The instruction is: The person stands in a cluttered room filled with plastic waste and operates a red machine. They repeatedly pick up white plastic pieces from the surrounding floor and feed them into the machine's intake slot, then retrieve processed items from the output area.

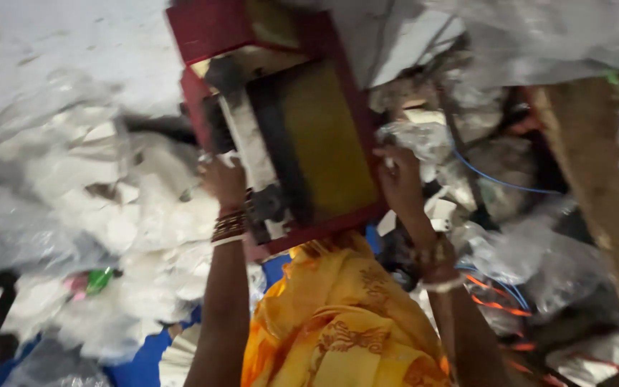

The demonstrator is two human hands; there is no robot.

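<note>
A dark red machine frame (216, 25) with a yellow-green flat bed (327, 136) and a black and white bar across it fills the upper middle of the head view. My left hand (223, 183) rests against its left side, near a black fitting (266, 204). My right hand (397, 179) grips the frame's right edge. Both wrists wear bangles. Yellow patterned cloth (342, 322) covers my lap below the machine.
Heaps of white paper scraps in clear plastic bags (109, 208) lie to the left. More bags (531, 258), a thin blue wire (496, 179) and orange cords sit at the right, beside a brown wooden plank (603, 179). A blue sheet (145, 365) shows below.
</note>
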